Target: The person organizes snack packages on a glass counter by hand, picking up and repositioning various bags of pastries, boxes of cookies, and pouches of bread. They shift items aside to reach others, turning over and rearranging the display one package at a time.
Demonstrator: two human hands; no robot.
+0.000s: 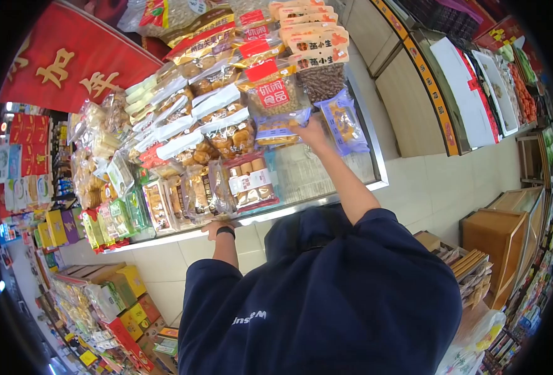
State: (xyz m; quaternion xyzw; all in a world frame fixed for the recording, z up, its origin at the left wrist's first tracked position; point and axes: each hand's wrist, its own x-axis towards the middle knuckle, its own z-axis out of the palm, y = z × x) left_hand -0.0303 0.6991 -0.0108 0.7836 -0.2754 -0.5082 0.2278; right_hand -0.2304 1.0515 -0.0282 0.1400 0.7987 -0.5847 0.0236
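Note:
My right hand reaches over the display table and is closed on the end of a purple-edged snack bag, fingertips partly hidden. A second purple-edged snack bag lies just right of that hand. Above them is a clear bag with a red label. My left hand, a dark band at its wrist, grips the table's metal edge; some of its fingers are out of sight. Near it stand a clear snack pack and a pack of brown rolls.
Bagged biscuits and other snacks crowd the table's left and back. A red banner hangs at upper left. On the right are a wooden counter and a wooden crate. Stacked boxes stand at lower left.

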